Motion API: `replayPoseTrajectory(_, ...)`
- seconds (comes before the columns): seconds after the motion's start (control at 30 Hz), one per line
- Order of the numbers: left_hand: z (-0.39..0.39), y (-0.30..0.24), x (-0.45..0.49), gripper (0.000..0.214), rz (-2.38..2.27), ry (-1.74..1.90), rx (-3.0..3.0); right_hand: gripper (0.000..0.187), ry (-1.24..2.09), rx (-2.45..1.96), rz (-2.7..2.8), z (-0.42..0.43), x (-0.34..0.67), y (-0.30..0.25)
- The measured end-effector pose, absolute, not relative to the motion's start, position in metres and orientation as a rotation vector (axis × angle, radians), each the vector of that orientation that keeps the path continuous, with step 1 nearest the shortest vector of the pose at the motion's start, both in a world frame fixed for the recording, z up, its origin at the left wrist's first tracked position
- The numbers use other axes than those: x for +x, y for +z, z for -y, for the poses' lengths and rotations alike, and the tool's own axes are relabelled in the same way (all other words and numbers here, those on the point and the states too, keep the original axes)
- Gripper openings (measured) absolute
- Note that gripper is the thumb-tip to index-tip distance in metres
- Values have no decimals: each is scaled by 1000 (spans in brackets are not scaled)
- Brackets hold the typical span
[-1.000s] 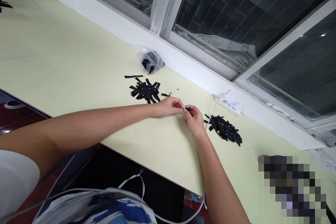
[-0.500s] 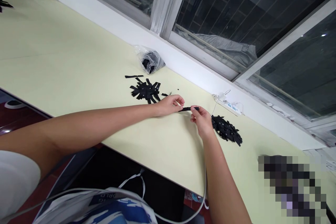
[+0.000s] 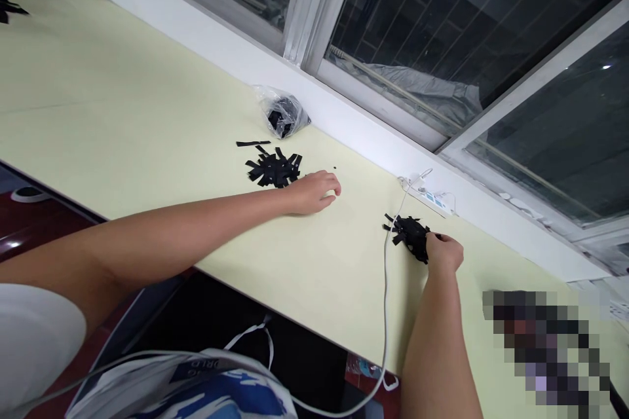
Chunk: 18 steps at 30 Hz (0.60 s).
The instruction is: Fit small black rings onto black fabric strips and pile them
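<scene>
Short black fabric strips lie in two heaps on the pale yellow table. My left hand point(image 3: 314, 192) hovers or rests beside the left heap point(image 3: 275, 169), fingers loosely curled and thumb apart, with nothing visible in it. At the right heap point(image 3: 411, 236), my right hand point(image 3: 445, 253) reaches over the far right end with its fingers pinched together. A black strip point(image 3: 437, 236) shows at those fingertips; the rest of it is hidden by the hand or blends into the heap.
Behind the left heap stands a clear plastic bag point(image 3: 284, 116) with black pieces inside, and a lone strip point(image 3: 253, 143) lies nearby. A white power strip point(image 3: 428, 198) sits by the wall; its white cable point(image 3: 386, 288) crosses the table. A pixelated dark object point(image 3: 545, 347) is at right.
My right hand has moved right, from the black strip it shared with my left hand to the right heap. My left hand has let go of that strip and stays nearly in place.
</scene>
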<state>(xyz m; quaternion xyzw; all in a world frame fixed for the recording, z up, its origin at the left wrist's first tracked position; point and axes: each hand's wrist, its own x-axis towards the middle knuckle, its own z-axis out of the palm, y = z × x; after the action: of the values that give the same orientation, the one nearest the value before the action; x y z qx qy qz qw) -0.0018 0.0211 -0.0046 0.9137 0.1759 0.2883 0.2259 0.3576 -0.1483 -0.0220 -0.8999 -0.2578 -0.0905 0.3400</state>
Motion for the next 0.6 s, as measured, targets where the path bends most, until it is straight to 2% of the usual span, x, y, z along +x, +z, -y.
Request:
replayPoseTrajectory(0.13,-41,2,-17,27,-771,671,2909,25,-226,-2412,495,148,349,-23)
replayPoseTrajectory(0.27,-60,-2,-24,26,-1162,411,2976,37,-306,-2390,469,146,332,-19)
replayPoseTrajectory(0.43,-72,-10,-24,31,-1043,386,2954,48,-592,-2219,623,130,293,-10)
replayPoseTrajectory(0.6,-72,-11,-20,30,-995,493,2877,39,-603,-2086,1164,109,254,-11)
